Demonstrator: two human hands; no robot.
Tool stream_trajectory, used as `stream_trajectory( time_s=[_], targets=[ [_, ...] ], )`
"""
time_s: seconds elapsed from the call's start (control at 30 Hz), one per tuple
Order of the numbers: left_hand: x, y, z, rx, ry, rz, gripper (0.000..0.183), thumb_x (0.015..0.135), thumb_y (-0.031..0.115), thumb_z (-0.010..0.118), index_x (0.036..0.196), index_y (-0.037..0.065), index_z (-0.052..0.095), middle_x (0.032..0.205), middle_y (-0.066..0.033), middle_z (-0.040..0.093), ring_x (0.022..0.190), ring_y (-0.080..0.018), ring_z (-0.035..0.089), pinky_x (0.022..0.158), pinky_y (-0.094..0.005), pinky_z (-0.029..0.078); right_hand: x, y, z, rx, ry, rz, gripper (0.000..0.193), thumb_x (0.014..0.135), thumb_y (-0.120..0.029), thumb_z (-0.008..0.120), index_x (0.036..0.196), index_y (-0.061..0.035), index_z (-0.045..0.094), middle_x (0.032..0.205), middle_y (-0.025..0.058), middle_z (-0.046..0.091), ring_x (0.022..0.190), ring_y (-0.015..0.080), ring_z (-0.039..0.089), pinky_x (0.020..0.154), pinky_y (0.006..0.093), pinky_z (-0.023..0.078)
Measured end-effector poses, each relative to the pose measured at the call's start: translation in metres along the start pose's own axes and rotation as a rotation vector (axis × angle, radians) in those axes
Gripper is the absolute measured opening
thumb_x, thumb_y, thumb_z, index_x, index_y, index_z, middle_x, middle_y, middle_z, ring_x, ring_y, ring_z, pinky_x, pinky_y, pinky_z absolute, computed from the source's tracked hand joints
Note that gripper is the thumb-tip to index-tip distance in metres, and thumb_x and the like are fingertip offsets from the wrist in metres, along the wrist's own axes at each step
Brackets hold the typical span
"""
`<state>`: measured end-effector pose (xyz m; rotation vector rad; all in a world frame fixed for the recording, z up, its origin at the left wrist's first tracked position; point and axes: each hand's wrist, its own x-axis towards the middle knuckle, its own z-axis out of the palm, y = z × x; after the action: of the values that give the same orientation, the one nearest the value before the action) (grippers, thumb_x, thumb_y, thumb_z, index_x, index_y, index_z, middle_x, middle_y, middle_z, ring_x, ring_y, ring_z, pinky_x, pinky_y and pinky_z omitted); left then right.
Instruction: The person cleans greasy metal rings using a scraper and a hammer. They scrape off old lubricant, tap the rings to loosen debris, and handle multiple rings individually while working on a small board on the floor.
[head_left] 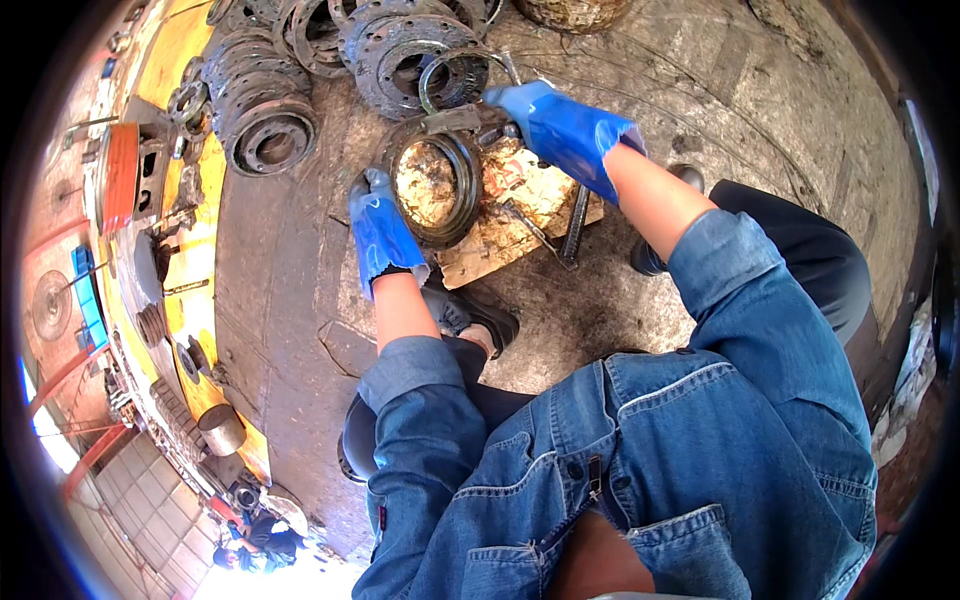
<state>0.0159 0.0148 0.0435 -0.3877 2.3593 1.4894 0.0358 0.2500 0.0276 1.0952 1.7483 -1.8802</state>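
Observation:
My left hand (377,222), in a blue rubber glove, is closed at the left edge of a thick dark metal ring (466,200). This greasy ring leans over a stained piece of cardboard (530,215), part of which shows through its opening. My right hand (556,122), gloved the same way, reaches farther forward. Its fingers close on the right side of a thin metal ring (424,88), held up in front of a pile of flanged discs. Just below the thin ring is a short grey metal piece (452,120); whether the two are joined I cannot tell.
A hammer-like tool (530,226) and a dark bar (575,225) lie on the cardboard's right side. Stacked flanged discs (262,135) stand ahead to the left. Along the left runs a yellow strip (205,270) with parts and a metal can (221,429). Another person (262,540) is at the lower left.

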Motion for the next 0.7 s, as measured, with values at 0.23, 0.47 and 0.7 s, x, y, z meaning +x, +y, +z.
stream_trajectory(
  time_s=[0.23, 0.47, 0.7],
  targets=[
    [-0.018, 0.022, 0.003, -0.006, -0.036, -0.003, 0.057, 0.097, 0.047, 0.040, 0.127, -0.001, 0.050, 0.118, -0.0139, 0.060, 0.103, -0.0248, 0.058, 0.090, -0.0366, 0.046, -0.044, 0.018, 0.010, -0.370, -0.190, -0.204, 0.048, 0.088, -0.046, 0.060, 0.104, -0.0010, 0.063, 0.085, 0.0100, 0.065, 0.078, 0.0165, 0.061, 0.072, 0.0293, 0.050],
    [-0.011, 0.011, 0.000, -0.119, -0.034, -0.028, 0.052, 0.097, 0.044, 0.041, 0.125, 0.001, 0.052, 0.115, -0.0122, 0.061, 0.100, -0.0240, 0.060, 0.087, -0.0364, 0.048, -0.071, 0.075, 0.028, -0.678, -0.286, -0.723, 0.031, 0.091, -0.039, 0.055, 0.096, -0.0098, 0.063, 0.079, 0.0169, 0.063, 0.075, 0.0305, 0.063, 0.064, 0.0394, 0.049],
    [-0.003, 0.002, -0.001, -0.264, -0.085, -0.036, 0.049, 0.097, 0.041, 0.041, 0.125, 0.002, 0.052, 0.115, -0.0112, 0.061, 0.099, -0.0236, 0.061, 0.087, -0.0365, 0.049, -0.081, 0.114, 0.015, -0.919, -0.381, -0.702, 0.049, 0.089, -0.051, 0.051, 0.118, -0.0123, 0.059, 0.107, 0.0177, 0.063, 0.093, 0.0335, 0.063, 0.081, 0.0410, 0.051]
  ],
)
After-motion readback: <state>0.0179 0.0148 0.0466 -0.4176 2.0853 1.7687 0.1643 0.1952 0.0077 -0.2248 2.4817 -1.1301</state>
